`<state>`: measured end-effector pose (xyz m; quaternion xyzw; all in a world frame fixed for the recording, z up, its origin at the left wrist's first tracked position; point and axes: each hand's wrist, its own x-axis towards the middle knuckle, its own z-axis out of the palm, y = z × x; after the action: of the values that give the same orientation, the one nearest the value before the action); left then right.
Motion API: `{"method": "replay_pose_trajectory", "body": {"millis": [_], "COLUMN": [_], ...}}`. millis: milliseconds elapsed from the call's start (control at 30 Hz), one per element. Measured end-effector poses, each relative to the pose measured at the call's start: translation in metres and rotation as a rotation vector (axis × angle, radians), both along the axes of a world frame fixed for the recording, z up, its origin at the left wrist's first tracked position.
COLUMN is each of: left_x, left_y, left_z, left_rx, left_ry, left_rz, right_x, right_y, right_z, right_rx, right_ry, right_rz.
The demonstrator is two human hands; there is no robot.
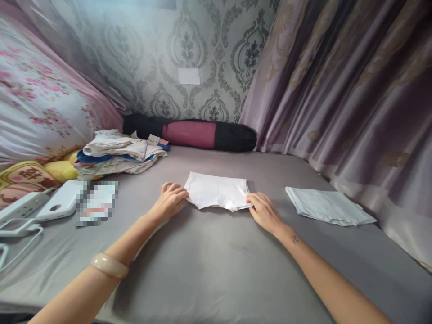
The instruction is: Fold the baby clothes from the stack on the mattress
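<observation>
A small white garment [218, 191], folded into a wide flat piece, lies on the grey bed sheet [216, 270] in front of me. Its exact kind is hard to make out. My left hand [170, 200] pinches its left edge, and the fingertips are partly hidden by the cloth. At the lower right corner, my right hand [265, 211] has thumb and fingers closed on the fabric. The near edge of the garment is uneven and slightly raised. A folded pale grey-green cloth [330, 206] lies to the right, apart from my right hand.
A pile of clothes [124, 153] sits at the back left, near a yellow plush toy [60, 170]. White power strip [23, 204], white device [62, 200] and cable are at left. A black and maroon roll [189, 134] lies along the wall; curtains [320, 90] hang on the right.
</observation>
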<state>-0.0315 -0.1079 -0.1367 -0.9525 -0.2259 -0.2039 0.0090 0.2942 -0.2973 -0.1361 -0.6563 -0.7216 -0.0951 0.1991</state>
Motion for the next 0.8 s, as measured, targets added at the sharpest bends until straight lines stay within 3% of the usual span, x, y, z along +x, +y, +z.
{"method": "replay_pose_trajectory", "body": {"millis": [267,467,633,800], "left_x": [0.005,0.075,0.130,0.137], "left_y": [-0.001,-0.012,-0.020,-0.020], "left_z": [0.010,0.019,0.002,-0.017], "left_rx": [-0.103,-0.182,-0.159,-0.158], "left_ry": [0.070,0.031,0.084,0.181], "left_rz": [0.019,0.200,0.238,0.273], "right_x": [-0.004,-0.040,-0.074,-0.078], "right_y": [-0.004,0.054,0.096,0.103], "right_z": [0.006,0.014,0.006,-0.011], "right_rx": [-0.142,-0.137,-0.255,-0.337], "right_ry": [-0.001,0.056,0.083,0.094], "right_rz": [-0.032,-0.176,-0.232,-0.254]}}
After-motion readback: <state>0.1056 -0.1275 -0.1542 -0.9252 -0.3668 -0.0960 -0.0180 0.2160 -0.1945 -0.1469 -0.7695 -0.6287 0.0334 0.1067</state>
